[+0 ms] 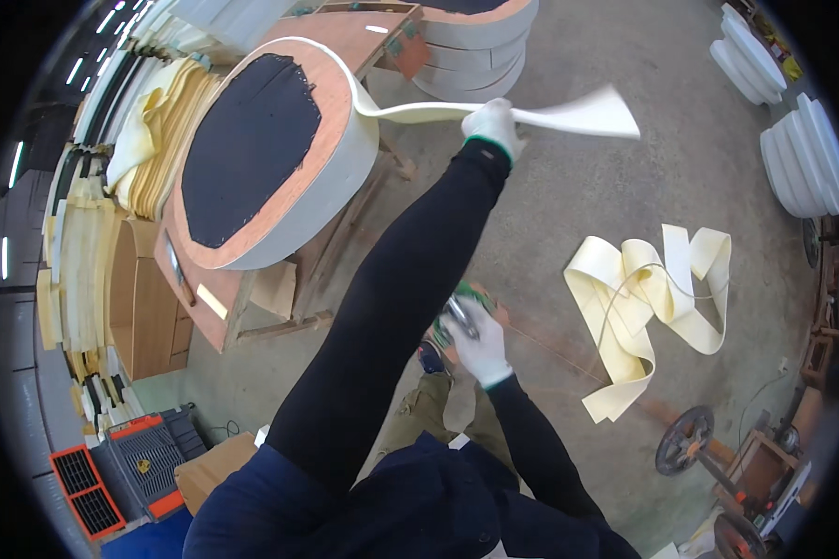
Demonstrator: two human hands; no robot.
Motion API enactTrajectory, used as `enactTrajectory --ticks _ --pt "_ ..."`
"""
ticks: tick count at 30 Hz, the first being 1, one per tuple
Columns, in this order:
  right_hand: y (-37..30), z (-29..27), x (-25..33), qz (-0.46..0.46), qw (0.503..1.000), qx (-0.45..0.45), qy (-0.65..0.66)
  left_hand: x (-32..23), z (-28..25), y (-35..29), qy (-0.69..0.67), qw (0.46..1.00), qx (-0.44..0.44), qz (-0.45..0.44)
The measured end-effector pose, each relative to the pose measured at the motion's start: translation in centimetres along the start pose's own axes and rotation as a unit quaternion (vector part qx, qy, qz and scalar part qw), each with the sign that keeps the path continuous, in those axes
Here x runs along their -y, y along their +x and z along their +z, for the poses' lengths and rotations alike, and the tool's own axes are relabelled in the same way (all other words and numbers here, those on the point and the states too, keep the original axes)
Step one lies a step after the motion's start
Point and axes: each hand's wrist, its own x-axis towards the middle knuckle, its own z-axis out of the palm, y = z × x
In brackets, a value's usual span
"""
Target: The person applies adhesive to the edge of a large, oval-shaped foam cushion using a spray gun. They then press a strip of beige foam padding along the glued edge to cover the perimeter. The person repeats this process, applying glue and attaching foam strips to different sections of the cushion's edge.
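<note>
My left hand (494,126), in a white glove with a green cuff, is closed around a long white foam strip (419,114). One end of the strip runs along the rim of an oval padded base (340,210) with a black fabric centre (252,149) and a bare wooden ring. Beyond my fist the free end flares out, blurred. Lower down, my gloved right hand (480,354) grips a shiny silver hand tool (462,319); its exact kind is partly hidden by my fingers and sleeve.
The base rests on a wooden workbench (216,312) bearing a knife (179,270). Cream foam strips (625,307) lie loose on the floor at right. Stacked round pieces (471,61) stand beyond the bench. Foam sheets (163,140) are piled at left, and a wheel (684,441) stands lower right.
</note>
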Motion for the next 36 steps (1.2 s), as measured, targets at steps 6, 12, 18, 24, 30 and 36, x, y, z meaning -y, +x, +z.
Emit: enactTrajectory --ticks 6,12,18,24,30,36 --pt "5.2 2.9 1.7 -0.140 0.990 0.018 0.013 -1.6 1.1 0.2 0.031 0.998 0.009 -0.056" --pt "5.4 2.4 1.8 -0.165 0.986 0.012 0.002 0.3 3.3 0.3 -0.076 0.995 0.013 -0.066" --pt "4.0 1.7 1.4 -0.128 0.991 0.040 0.027 1.7 7.3 -0.2 -0.071 0.993 0.041 -0.082" --pt "2.7 0.6 2.2 -0.135 0.990 0.050 -0.003 0.3 6.3 -2.1 -0.004 0.996 0.045 -0.072" --pt "1.8 0.4 2.4 -0.032 0.998 0.049 0.027 0.6 7.1 -3.2 0.006 0.997 0.048 -0.059" --pt "1.1 -0.1 2.2 -0.091 0.995 0.037 -0.025 4.8 12.7 -3.5 -0.070 0.995 0.031 -0.061"
